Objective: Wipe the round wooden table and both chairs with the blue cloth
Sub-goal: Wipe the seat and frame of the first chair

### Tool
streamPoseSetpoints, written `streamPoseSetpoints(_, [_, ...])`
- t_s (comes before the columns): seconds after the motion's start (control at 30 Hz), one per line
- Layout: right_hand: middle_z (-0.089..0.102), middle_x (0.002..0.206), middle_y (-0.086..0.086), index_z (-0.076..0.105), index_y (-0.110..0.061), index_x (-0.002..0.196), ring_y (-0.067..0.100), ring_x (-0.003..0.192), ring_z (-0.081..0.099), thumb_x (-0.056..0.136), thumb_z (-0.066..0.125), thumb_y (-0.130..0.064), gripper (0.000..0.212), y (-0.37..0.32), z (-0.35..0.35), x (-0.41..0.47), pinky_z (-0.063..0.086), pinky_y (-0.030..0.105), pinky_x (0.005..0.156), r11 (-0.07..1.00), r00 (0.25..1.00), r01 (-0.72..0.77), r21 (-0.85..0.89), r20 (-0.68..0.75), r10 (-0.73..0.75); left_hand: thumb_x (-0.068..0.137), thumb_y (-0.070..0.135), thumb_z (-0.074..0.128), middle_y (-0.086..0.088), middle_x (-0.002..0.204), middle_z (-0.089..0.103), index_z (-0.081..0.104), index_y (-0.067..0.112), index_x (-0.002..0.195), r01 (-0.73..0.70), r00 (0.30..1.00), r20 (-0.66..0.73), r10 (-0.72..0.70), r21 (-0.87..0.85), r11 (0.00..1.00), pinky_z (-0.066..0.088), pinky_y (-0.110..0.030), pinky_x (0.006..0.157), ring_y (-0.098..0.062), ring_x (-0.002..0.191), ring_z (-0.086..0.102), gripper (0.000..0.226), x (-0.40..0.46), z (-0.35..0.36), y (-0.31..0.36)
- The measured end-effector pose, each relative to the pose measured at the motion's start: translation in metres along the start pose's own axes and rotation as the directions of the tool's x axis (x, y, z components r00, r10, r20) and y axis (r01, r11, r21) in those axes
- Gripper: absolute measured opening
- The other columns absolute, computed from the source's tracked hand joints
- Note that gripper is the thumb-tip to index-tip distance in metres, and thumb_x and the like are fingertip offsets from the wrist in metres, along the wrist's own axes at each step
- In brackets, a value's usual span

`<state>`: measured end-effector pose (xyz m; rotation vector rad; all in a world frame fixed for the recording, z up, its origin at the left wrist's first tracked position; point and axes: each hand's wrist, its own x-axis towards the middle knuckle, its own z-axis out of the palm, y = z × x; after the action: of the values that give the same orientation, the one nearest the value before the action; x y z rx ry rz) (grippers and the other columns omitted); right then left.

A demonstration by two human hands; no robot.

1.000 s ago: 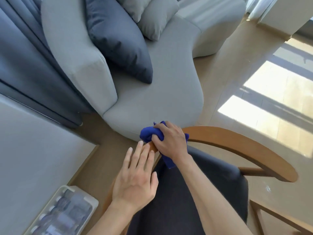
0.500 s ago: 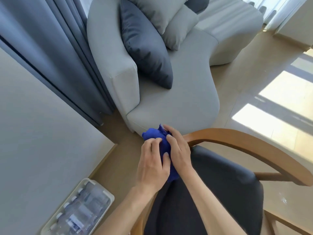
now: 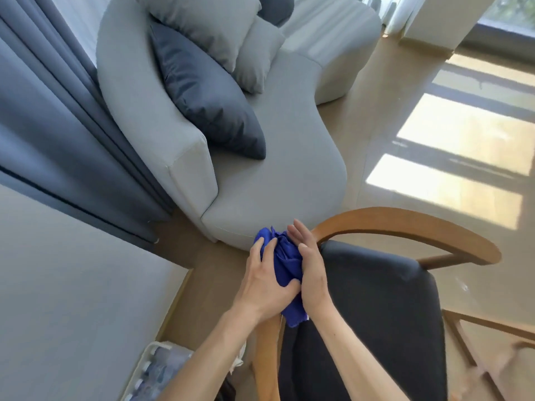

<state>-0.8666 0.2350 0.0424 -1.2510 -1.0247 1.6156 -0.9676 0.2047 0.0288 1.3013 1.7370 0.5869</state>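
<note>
The blue cloth (image 3: 282,257) is bunched up over the left end of a chair's curved wooden backrest (image 3: 405,222). My left hand (image 3: 265,285) grips the cloth from the left, with its thumb pinching the fabric. From the right, my right hand (image 3: 311,270) presses against the cloth with fairly straight fingers. A loose corner of the cloth hangs down between my wrists. Below the backrest lies the chair's dark seat cushion (image 3: 376,314). Neither the round wooden table nor a second chair is in view.
A grey curved sofa (image 3: 278,180) with a dark blue cushion (image 3: 208,96) and grey pillows stands just beyond the chair. Dark curtains (image 3: 52,125) hang at left above a grey surface (image 3: 72,285). A pack of water bottles (image 3: 156,371) sits on the floor at bottom left.
My left hand has come up from the chair rail and taken hold of the cloth beside my right hand. The right hand's fingers have straightened. The view has shifted, so the sofa looks farther away.
</note>
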Motion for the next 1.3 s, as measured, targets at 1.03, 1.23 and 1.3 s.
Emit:
streamPoseSetpoints(1.03, [0.044,0.143,0.022,0.046,0.002,0.137,0.032,0.125,0.051,0.07,0.075,-0.008,0.074,0.088,0.026,-0.195,0.047,0.042,0.099,0.189,0.968,0.068,-0.98,0.019,-0.25,0.075,0.048,0.063,-0.003,0.15,0.022,0.041,0.033,0.13,-0.118,0.973,0.216,0.085,0.143,0.983,0.032,-0.04,0.105,-0.026,0.135,0.029,0.061,-0.012,-0.032,-0.005])
streamPoseSetpoints(1.23, [0.015,0.158,0.016,-0.001,-0.02,0.152,0.027,0.118,0.055,0.082,0.067,-0.013,0.098,0.137,0.016,-0.22,0.052,0.038,0.092,0.223,0.996,0.059,-0.973,0.041,-0.081,0.073,0.038,0.068,-0.003,0.14,0.027,0.04,0.036,0.129,-0.155,0.984,0.106,0.143,0.114,0.981,0.038,-0.031,0.093,-0.027,0.119,0.043,0.062,-0.019,-0.022,-0.016])
streamPoseSetpoints(1.3, [0.009,0.16,0.009,-0.01,-0.027,0.151,0.025,0.121,0.052,0.087,0.062,-0.017,0.096,0.146,0.006,-0.223,0.049,0.04,0.096,0.217,0.993,0.097,-0.971,0.08,-0.088,0.071,0.034,0.07,0.001,0.131,0.034,0.046,0.034,0.122,-0.118,0.991,0.059,0.118,0.005,0.993,0.04,-0.026,0.087,-0.022,0.108,0.051,0.056,-0.019,-0.02,-0.019])
